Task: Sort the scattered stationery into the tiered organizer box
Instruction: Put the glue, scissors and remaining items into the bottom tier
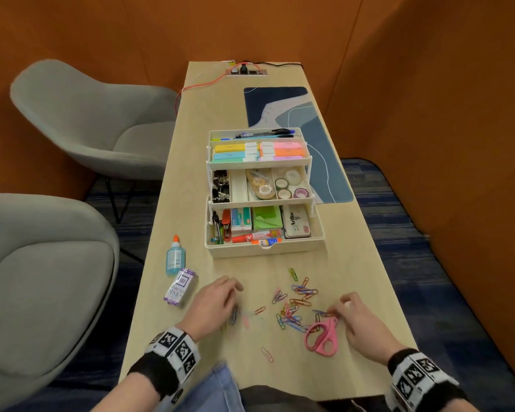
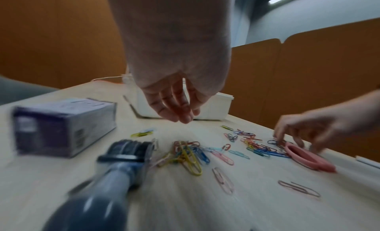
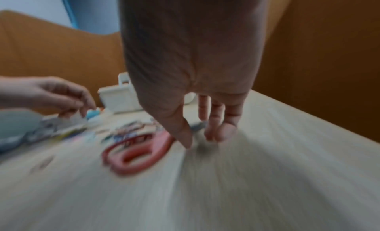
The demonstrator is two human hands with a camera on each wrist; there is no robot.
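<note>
Left hand (image 1: 216, 298) hovers over table (image 1: 354, 263), fingers relaxed, holding nothing. Right hand (image 1: 359, 319) fingertips down beside pink scissors (image 1: 321, 337) (pinch uncertain, blurred). Paper clips (image 1: 295, 304) scattered between hands. Organizer box (image 1: 263, 249) open, farther back.

The pale wooden counter (image 1: 354, 263) carries a cream tiered plastic organizer box (image 1: 265, 248), scattered coloured paper clips (image 1: 295, 304) (some overlapping), pink-handled scissors (image 1: 321, 337), a blue glue bottle (image 1: 173, 257), a purple ink carton (image 1: 180, 288) and a blue patterned mat (image 1: 324, 150).
</note>
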